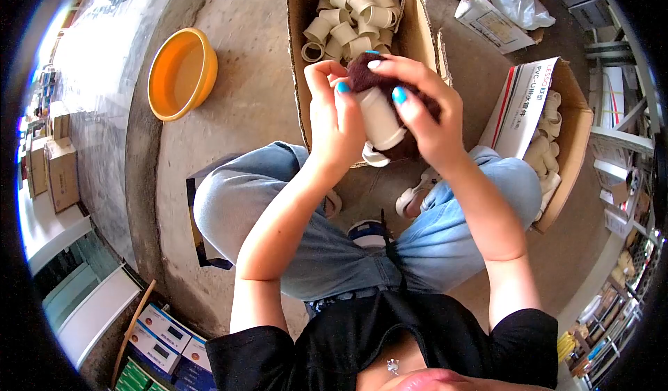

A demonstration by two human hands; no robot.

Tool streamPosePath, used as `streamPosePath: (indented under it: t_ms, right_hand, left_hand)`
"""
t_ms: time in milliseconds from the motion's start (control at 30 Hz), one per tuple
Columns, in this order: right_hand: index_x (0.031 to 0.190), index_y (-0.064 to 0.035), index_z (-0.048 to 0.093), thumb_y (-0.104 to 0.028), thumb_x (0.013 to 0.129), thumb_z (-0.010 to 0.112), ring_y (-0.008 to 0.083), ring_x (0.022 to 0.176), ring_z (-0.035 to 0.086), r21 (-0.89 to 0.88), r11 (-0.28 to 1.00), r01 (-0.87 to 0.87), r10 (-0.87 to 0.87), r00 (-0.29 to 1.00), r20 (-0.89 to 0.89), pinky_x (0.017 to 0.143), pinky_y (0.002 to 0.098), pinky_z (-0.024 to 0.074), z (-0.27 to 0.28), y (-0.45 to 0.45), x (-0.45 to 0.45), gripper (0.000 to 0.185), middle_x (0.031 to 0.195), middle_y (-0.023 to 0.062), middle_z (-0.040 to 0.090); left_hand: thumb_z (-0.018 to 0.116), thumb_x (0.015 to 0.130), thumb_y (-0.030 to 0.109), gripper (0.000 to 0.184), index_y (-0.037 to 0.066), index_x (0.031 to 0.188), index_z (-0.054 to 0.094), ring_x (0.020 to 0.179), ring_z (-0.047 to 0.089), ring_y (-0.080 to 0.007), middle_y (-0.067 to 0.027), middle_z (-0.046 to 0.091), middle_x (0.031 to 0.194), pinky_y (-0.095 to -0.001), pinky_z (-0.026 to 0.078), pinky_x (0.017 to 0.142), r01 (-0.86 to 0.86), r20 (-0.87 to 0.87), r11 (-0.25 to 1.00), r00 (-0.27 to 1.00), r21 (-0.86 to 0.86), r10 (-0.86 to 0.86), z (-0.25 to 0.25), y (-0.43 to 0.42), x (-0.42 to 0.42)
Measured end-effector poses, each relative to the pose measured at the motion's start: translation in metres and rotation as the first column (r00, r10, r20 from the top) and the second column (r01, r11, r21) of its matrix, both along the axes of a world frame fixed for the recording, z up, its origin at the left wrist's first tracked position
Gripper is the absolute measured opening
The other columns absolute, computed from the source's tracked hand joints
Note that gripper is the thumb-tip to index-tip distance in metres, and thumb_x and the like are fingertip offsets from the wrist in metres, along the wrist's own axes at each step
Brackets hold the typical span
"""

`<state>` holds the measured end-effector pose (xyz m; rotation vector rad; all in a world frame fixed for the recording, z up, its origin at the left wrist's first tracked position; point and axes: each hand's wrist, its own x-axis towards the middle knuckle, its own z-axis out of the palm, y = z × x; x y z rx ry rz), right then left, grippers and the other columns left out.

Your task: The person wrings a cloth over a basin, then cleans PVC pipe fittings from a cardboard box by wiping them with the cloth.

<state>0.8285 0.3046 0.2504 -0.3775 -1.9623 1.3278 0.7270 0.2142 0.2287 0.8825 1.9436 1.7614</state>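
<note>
A cream plastic pipe fitting (381, 119) is held between my two hands, above the near edge of a cardboard box (298, 77). My left hand (334, 116) grips the fitting's left side, with its fingers bent at the top. My right hand (431, 109) is wrapped round a dark brown cloth (365, 76), which lies against the top and right side of the fitting. Many similar cream fittings (358, 15) fill the box beyond my hands. The fitting's far end is hidden by the cloth and my fingers.
An orange basin (182, 74) stands on the floor at the left. To the right, an open carton (567, 161) holds more fittings. A white box (494, 29) with a plastic bag (518, 1) is at the upper right. Boxes (156, 342) lie at lower left.
</note>
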Motion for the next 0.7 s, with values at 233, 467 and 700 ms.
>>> streamPosePath:
  t_ms: [233, 467, 700]
  right_hand:
    - [0.097, -0.0042, 0.06, -0.001, 0.066, 0.051, 0.029, 0.103, 0.055, 0.238, 0.969, -0.062, 0.085, 0.993, -0.087, 0.089, 0.0364, 0.0436, 0.001, -0.008, -0.008, 0.032, 0.106, 0.0154, 0.058]
    - [0.099, 0.0003, 0.058, -0.013, 0.077, 0.044, 0.0165, 0.096, 0.055, -0.616, 0.758, -0.216, 0.115, 0.973, -0.2, 0.088, 0.0283, 0.0402, -0.006, -0.003, -0.006, 0.029, 0.101, 0.0087, 0.06]
    - [0.1, 0.0013, 0.053, -0.009, 0.076, 0.044, 0.018, 0.095, 0.053, -0.381, 0.917, -0.115, 0.015, 0.966, -0.257, 0.089, 0.0297, 0.0386, -0.007, -0.011, -0.004, 0.028, 0.101, 0.011, 0.056]
  left_hand:
    - [0.032, 0.09, 0.02, 0.02, 0.007, 0.102, 0.042, 0.09, 0.05, -0.0138, -0.0066, 0.05, 0.096, -0.0297, 0.043, 0.081, 0.075, 0.318, 0.987, 0.941, 0.143, -0.118, -0.019, -0.005, -0.002]
    - [0.034, 0.087, 0.042, 0.037, 0.007, 0.097, 0.042, 0.085, 0.052, -0.0165, -0.0098, 0.053, 0.096, -0.0306, 0.045, 0.076, 0.072, 0.546, 0.911, 0.78, 0.407, -0.306, -0.022, -0.006, -0.006]
    - [0.031, 0.091, 0.039, 0.037, 0.004, 0.093, 0.041, 0.077, 0.046, -0.0143, -0.0068, 0.047, 0.081, -0.0263, 0.037, 0.072, -0.075, 0.102, 0.983, 0.993, 0.169, 0.058, -0.021, 0.003, -0.009]
